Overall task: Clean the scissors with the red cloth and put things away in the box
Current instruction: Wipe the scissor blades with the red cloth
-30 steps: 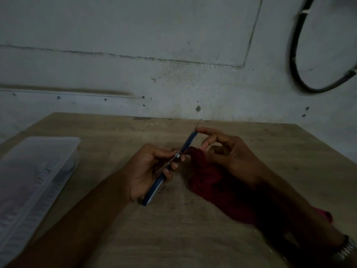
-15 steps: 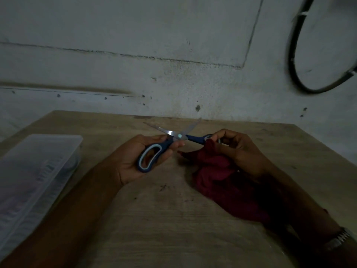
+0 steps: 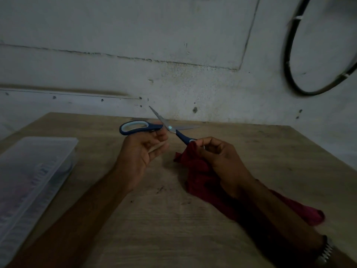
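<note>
While opened wide, scissors (image 3: 170, 128) span both hands' fingers (image 3: 161, 135) above cloth (image 3: 197, 171).

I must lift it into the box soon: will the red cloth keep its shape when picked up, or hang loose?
The crumpled red cloth will probably hang loose: it folds and bunches under the right hand. It seems light, since a pinch of the fingers lifts its end. Likely not slippery on the wooden table.

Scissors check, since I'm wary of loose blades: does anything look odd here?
The scissors are spread wide open in mid-air, one blade pointing up toward the wall. The left hand holds one handle, the right hand pinches the other through the red cloth. Dark specks lie on the table.
</note>
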Demonstrator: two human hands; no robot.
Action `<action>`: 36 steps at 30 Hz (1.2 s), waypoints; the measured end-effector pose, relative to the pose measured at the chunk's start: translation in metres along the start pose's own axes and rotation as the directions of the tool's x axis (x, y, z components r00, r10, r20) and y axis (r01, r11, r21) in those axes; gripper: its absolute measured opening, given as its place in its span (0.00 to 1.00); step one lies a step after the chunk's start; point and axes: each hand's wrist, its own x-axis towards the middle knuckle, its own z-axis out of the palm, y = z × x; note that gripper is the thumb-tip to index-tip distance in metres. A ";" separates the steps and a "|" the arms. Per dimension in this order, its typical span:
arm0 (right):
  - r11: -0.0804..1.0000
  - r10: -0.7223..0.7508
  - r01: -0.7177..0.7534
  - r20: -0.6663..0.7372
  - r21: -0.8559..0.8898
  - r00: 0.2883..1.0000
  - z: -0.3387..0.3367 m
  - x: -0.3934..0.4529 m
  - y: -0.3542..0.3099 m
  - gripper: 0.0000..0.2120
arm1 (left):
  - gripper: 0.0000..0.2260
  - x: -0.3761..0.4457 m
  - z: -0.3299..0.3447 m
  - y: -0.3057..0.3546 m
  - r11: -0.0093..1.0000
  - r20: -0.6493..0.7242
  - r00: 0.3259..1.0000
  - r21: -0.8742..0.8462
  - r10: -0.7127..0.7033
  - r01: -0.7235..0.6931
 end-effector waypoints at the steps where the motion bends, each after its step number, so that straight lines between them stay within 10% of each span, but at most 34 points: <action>1: 0.999 -0.025 0.025 0.008 -0.047 1.000 0.000 -0.001 0.000 0.10 | 0.11 0.001 0.000 -0.002 1.000 -0.032 0.999 0.021 0.004 -0.003; 10: 0.986 0.097 -0.082 0.104 -0.142 0.990 -0.008 -0.005 -0.008 0.06 | 0.13 0.005 0.000 -0.014 0.994 -0.080 0.994 0.082 0.073 -0.067; 17: 0.994 -0.103 0.109 -0.370 -0.004 0.923 -0.022 -0.001 -0.017 0.04 | 0.14 0.002 0.002 -0.015 0.988 -0.086 0.988 0.097 0.130 -0.121; 27: 0.954 -0.290 0.246 -0.307 -0.173 0.907 0.029 -0.010 0.004 0.13 | 0.13 -0.012 0.022 -0.043 0.984 -0.044 0.996 -0.166 -0.077 0.069; 36: 0.897 -0.383 0.280 -0.288 -0.342 0.878 0.024 -0.004 0.014 0.02 | 0.15 -0.012 0.020 -0.049 0.989 -0.034 0.997 -0.129 -0.069 0.065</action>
